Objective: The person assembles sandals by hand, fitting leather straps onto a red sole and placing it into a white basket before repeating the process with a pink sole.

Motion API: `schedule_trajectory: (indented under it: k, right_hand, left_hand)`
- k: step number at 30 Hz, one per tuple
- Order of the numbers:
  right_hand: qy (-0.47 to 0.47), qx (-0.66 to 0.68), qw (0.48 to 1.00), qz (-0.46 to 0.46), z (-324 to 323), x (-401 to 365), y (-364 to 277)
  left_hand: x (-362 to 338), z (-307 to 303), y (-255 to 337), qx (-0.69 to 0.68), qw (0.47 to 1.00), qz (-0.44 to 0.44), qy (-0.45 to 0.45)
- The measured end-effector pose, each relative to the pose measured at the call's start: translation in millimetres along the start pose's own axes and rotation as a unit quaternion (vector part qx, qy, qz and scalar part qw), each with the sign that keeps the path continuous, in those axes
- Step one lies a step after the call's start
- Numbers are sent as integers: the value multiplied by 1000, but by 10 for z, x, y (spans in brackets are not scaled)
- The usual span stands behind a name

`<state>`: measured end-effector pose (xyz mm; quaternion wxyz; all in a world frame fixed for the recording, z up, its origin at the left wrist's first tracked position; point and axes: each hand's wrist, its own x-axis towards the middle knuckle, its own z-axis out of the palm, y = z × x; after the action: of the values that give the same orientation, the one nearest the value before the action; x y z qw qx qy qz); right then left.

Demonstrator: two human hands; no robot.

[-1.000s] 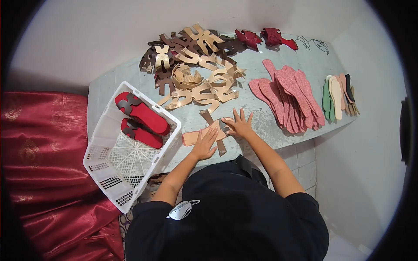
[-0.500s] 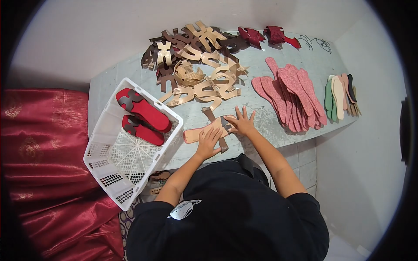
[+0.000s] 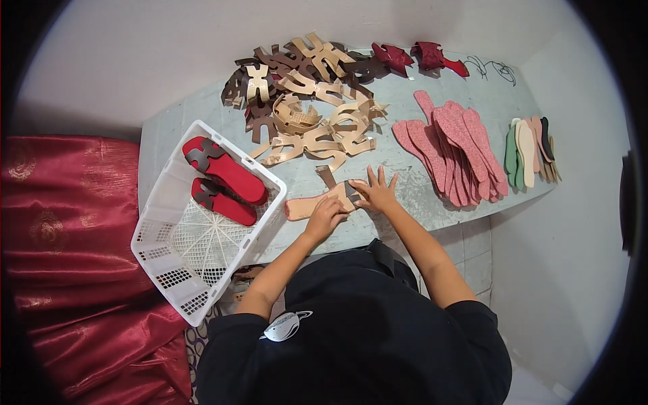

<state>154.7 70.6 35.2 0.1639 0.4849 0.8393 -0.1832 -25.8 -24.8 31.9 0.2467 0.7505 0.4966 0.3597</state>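
Observation:
A tan insole (image 3: 310, 206) with a reddish edge lies across the table in front of me. A dark brown sandal strap (image 3: 327, 177) crosses it, one end sticking out past the far side. My left hand (image 3: 327, 216) is closed at the insole's near edge, its bent fingers on the strap's near end, which they mostly hide. With fingers spread, my right hand (image 3: 379, 194) presses down on the right end of the insole and the strap there.
At left stands a white plastic crate (image 3: 246, 239) holding two red sandals (image 3: 233, 177). Behind the insole are piled tan and brown straps (image 3: 304, 142). Pink insoles (image 3: 459, 148) lie at right, beside green, cream and black ones (image 3: 523, 145). Dark red straps (image 3: 426, 57) lie at the back.
My left hand's fingers have curled in from lying flat. The strap's near end, which stuck out toward me, is now folded in under them. My right hand stays nearly still.

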Motion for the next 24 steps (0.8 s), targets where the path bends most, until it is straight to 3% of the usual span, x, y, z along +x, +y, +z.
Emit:
schedule_trajectory:
  k: [2, 24]
  right_hand:
    - [-4, 1, 1000, 3, -6, -6, -8]
    - [12, 32, 999, 3, 9, -19, -10]
  left_hand:
    - [83, -49, 41, -65, 991, -116, -11]
    - [59, 314, -329, -85, 977, -159, 117]
